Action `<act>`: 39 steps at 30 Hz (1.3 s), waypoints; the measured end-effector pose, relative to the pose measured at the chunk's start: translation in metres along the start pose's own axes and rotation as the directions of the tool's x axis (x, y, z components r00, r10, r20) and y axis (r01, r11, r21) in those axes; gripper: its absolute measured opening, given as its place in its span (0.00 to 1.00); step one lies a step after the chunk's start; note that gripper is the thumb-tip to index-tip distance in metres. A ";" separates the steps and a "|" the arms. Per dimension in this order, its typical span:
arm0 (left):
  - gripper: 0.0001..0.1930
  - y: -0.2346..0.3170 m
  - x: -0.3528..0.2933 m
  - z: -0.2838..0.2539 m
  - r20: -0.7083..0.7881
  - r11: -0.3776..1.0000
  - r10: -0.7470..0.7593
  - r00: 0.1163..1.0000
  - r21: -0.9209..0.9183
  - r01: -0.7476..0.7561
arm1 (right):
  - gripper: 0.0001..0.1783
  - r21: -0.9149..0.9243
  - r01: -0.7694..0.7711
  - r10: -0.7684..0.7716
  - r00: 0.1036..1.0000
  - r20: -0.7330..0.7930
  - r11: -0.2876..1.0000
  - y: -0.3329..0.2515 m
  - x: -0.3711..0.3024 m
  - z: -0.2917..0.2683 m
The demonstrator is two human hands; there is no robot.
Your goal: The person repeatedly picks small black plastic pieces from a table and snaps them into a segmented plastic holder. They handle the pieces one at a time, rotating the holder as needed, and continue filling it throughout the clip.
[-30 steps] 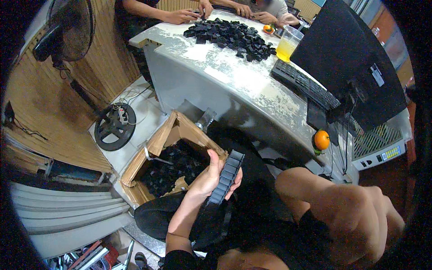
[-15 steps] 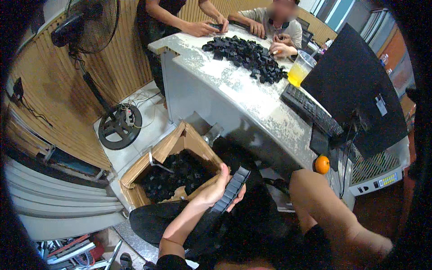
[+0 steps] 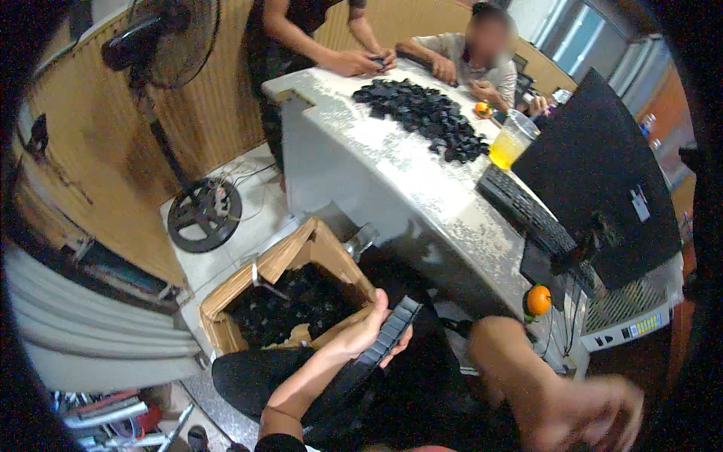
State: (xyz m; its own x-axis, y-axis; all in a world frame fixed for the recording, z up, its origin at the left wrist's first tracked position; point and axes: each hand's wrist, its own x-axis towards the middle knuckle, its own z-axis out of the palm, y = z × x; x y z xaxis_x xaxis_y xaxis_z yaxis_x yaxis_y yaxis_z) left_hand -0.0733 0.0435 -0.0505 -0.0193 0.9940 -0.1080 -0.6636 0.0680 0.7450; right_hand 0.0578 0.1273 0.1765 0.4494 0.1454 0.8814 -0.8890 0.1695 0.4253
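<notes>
My left hand is closed round a long black ribbed piece, which looks like a row of small black plastic parts side by side; I cannot tell whether it is one part or several. It tilts up to the right, above my dark-clothed lap. Just left of it stands an open cardboard box with many small black pieces inside. At the lower right, my right arm is bent, and my right hand is smeared by motion. Whether that hand holds anything is not visible.
On the worn table lie a heap of black pieces, an orange, a cup of yellow drink, a keyboard and a monitor. Another orange sits at the near edge. Two people work across the table; a fan stands left.
My right hand has swung inward at the lower right. My left hand keeps its hold on the ribbed piece. Across the table, a hand has drawn back from the far orange. The view has shifted slightly.
</notes>
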 end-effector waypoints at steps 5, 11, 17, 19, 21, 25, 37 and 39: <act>0.45 0.026 -0.006 0.021 -0.299 0.987 -0.096 0.949 0.095 0.130 | 0.18 0.356 -0.858 0.921 0.388 -0.028 0.372 0.054 -0.051 0.001; 0.38 0.039 -0.012 0.077 -0.627 0.951 -0.161 0.762 -0.306 -0.050 | 0.22 0.601 -0.783 0.719 0.324 0.615 -0.161 0.073 -0.110 0.045; 0.48 0.016 -0.002 0.004 -0.135 0.999 -0.035 0.990 0.036 0.041 | 0.22 0.573 -0.705 0.401 0.423 0.812 -0.417 0.054 -0.121 0.074; 0.49 0.004 0.001 -0.008 -0.132 0.994 0.002 0.991 0.108 0.012 | 0.22 0.560 -0.698 0.353 0.438 0.827 -0.445 0.052 -0.124 0.080; 0.49 -0.002 0.002 -0.008 -0.161 0.999 -0.014 0.987 0.035 0.020 | 0.22 0.547 -0.699 0.316 0.447 0.837 -0.460 0.051 -0.127 0.085; 0.50 0.005 0.000 -0.001 -0.268 0.995 -0.044 0.963 0.072 0.066 | 0.21 0.514 -0.704 0.246 0.454 0.856 -0.490 0.048 -0.132 0.094; 0.50 0.014 -0.003 0.010 -0.467 0.970 -0.074 0.881 0.171 0.172 | 0.21 0.402 -0.762 0.117 0.402 0.908 -0.507 0.045 -0.141 0.109; 0.49 0.017 -0.002 0.015 -0.531 0.969 -0.067 0.845 0.167 0.182 | 0.21 0.375 -0.776 0.091 0.384 0.919 -0.508 0.046 -0.140 0.111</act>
State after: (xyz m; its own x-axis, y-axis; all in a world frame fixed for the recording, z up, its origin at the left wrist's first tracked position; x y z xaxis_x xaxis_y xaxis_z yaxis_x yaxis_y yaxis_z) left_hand -0.0728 0.0440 -0.0278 -0.3686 0.7897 -0.4904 -0.5218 0.2609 0.8122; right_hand -0.0560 0.0062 0.0953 0.0113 -0.8243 0.5660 0.0703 -0.5640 -0.8228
